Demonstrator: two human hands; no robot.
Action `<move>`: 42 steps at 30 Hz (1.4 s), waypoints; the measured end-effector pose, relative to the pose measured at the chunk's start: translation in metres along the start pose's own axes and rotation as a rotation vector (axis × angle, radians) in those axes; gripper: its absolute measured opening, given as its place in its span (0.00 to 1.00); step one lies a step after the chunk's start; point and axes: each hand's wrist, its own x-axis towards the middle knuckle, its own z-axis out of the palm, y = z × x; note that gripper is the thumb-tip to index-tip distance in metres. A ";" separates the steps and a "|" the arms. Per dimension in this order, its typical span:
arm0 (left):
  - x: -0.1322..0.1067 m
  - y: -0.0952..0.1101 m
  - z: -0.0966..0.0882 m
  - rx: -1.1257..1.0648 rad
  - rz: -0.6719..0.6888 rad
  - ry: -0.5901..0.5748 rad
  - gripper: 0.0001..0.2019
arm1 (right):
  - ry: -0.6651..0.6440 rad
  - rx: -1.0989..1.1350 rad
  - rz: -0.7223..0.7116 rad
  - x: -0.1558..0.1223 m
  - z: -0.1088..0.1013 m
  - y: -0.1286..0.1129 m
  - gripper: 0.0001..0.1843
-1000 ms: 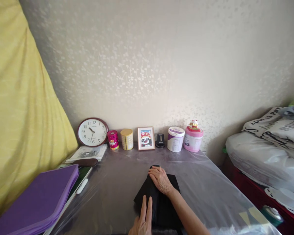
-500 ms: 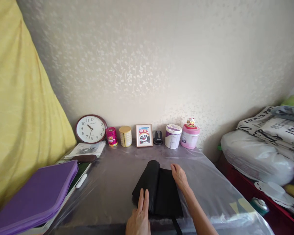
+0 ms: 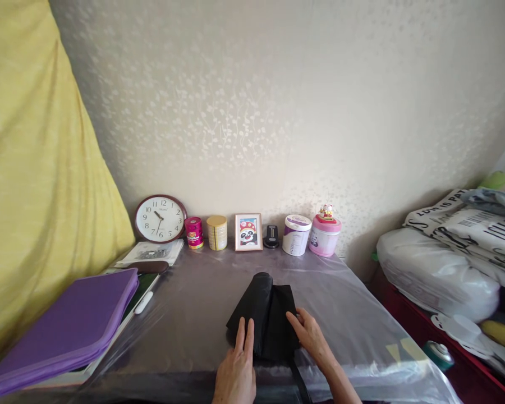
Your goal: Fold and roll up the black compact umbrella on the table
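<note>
A black folded cloth item [image 3: 252,306] lies near the front of the table, its left part a thick, rounded fold and its right part a flatter flap [image 3: 280,320]. From its lower right a black strap [image 3: 299,381] hangs over the table's front edge. My left hand [image 3: 238,362] rests on the near end of the thick fold, two fingers stretched out flat and the others hidden. At the right edge of the flap, my right hand [image 3: 308,331] has its thumb and fingers closed on the cloth, which bunches a little there.
Clear plastic covers the table [image 3: 193,336]. Along the wall stand a clock [image 3: 160,219], several tins, a panda picture frame [image 3: 248,232] and a pink canister [image 3: 324,235]. A purple folder [image 3: 76,320] and papers lie left. To the right are bags [image 3: 437,269] and a spray can [image 3: 438,354].
My right hand has moved down along the flap's right edge and slightly left, drawing that edge inward. My left hand stays on the fold. The view has shifted slightly.
</note>
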 end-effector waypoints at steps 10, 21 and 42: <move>0.000 0.005 -0.007 0.033 -0.032 -0.032 0.44 | -0.089 0.217 -0.065 0.024 0.029 -0.045 0.23; -0.001 0.005 -0.010 0.020 -0.040 -0.074 0.44 | -0.083 -0.421 -0.077 0.018 0.011 -0.087 0.08; 0.002 0.000 -0.007 -0.019 -0.005 -0.047 0.43 | -0.087 0.140 -0.132 0.051 0.053 -0.065 0.12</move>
